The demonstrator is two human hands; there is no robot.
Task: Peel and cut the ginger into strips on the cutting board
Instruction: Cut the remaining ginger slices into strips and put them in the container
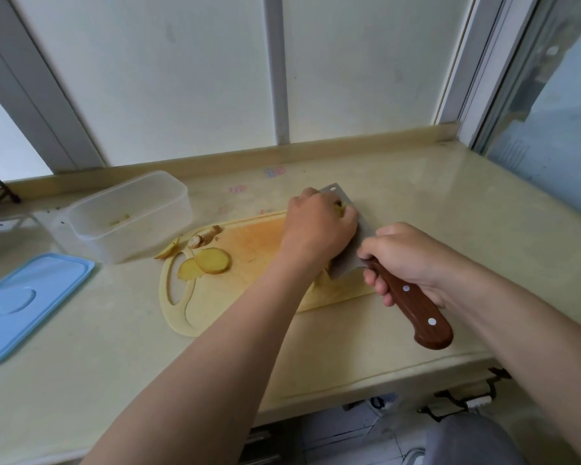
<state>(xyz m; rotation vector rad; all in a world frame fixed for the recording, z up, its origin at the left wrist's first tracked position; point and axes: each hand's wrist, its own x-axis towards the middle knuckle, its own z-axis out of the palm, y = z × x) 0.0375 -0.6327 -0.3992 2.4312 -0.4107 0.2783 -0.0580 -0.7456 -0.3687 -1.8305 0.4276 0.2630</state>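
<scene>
Ginger: pinned under curled fingers of your left hand, beside cleaver gripped in your right hand. Clear tub left of fingers: few yellow scraps inside.

Bare forearms to the left hand and right hand; grey-clad knee (low, right).

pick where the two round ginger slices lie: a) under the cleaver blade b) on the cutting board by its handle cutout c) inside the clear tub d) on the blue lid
b: the ginger slices lie on the cutting board beside its handle cutout, apart from the clear tub and the blue lid.
</scene>
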